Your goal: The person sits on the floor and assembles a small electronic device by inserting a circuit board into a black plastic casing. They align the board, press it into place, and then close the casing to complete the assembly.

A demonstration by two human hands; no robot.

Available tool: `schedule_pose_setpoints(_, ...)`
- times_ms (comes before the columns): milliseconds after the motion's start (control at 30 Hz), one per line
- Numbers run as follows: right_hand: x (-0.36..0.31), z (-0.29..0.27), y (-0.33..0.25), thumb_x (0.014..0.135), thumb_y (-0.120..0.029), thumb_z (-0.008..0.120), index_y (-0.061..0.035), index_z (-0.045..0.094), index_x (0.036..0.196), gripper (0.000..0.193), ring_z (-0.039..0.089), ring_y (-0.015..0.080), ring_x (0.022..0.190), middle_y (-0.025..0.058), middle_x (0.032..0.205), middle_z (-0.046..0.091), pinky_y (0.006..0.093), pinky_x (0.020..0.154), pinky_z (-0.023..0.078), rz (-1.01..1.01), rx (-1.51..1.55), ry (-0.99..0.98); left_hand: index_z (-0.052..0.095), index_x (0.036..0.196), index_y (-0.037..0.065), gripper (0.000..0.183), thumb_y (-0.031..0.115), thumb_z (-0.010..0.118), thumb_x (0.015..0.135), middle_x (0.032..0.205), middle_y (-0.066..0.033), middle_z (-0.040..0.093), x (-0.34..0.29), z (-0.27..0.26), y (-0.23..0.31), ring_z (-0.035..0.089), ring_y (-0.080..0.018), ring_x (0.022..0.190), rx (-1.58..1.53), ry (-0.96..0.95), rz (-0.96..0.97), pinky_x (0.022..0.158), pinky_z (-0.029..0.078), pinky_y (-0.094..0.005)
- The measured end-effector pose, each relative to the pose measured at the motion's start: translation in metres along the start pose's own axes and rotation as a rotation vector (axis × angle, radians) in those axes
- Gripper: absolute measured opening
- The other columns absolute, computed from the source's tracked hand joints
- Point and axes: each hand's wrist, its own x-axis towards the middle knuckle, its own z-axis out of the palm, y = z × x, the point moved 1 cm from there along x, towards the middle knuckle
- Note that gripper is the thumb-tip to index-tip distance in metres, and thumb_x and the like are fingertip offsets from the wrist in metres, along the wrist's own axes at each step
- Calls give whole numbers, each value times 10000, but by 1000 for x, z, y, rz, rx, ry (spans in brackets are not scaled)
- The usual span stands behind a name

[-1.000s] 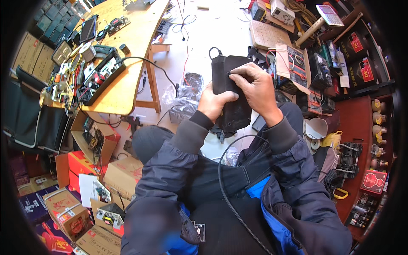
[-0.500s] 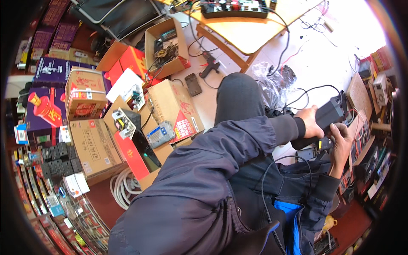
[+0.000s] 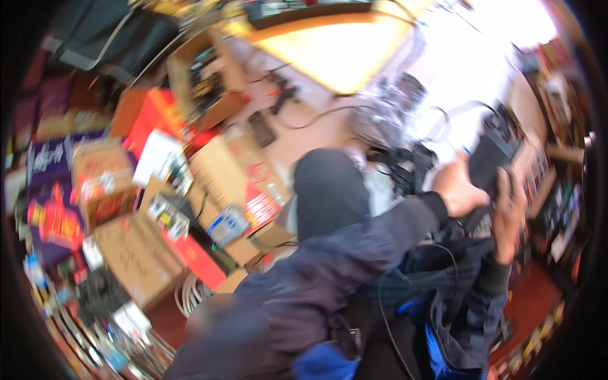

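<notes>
A long black box-shaped device, like a power supply, is tilted up between my hands at the right. My left hand wraps round its near left side, with the thumb across the lower part. Against the lower right of the same device, my right hand has its fingers pointing up, blurred by motion. Dark cable runs at the far end of the device. What the hidden fingertips touch cannot be made out.
Cardboard boxes and an open carton of parts stand on the left. A yellow-topped table is ahead. Crumpled clear plastic and black cables lie on the floor. Cluttered shelving lines the right side.
The view has shifted and blurred, and most of the surroundings sit lower and further left. The black device remains between my hands. My right fingers look straighter than before.
</notes>
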Motion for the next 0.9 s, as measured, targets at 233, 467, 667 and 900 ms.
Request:
schedule_pose_setpoints(233, -55, 70, -19, 1005, -163, 695, -16, 631, 1001, 161, 647, 432, 778, 206, 877, 610, 479, 658, 517, -297, -98, 27, 616, 1251, -2, 621, 206, 856, 717, 1081, -104, 722, -67, -44, -61, 706, -203, 944, -179, -70, 66, 840, 584, -373)
schedule_pose_setpoints(467, -162, 104, -31, 924, -166, 671, -53, 561, 934, 157, 666, 364, 768, 147, 847, 599, 465, 665, 532, -357, 17, 221, 538, 1419, -20, 612, 129, 805, 890, 1336, -94, 640, -145, -54, -123, 631, -190, 1176, -255, 38, 63, 1022, 507, -339)
schedule_pose_setpoints(667, -240, 100, -27, 937, -197, 654, -61, 575, 888, 164, 691, 382, 718, 147, 779, 651, 496, 625, 546, -267, -19, 302, 527, 1433, -21, 625, 149, 814, 903, 1339, -96, 638, -200, -39, -165, 641, -202, 1162, -351, -141, 198, 995, 522, -341)
schedule_pose_setpoints(900, -287, 54, -17, 991, -267, 614, -41, 600, 956, 229, 719, 421, 789, 195, 850, 708, 543, 688, 562, -192, -130, 372, 581, 1367, -27, 601, 164, 837, 858, 1245, -108, 688, -201, -1, -160, 692, -210, 1053, -148, -193, 238, 910, 569, -342)
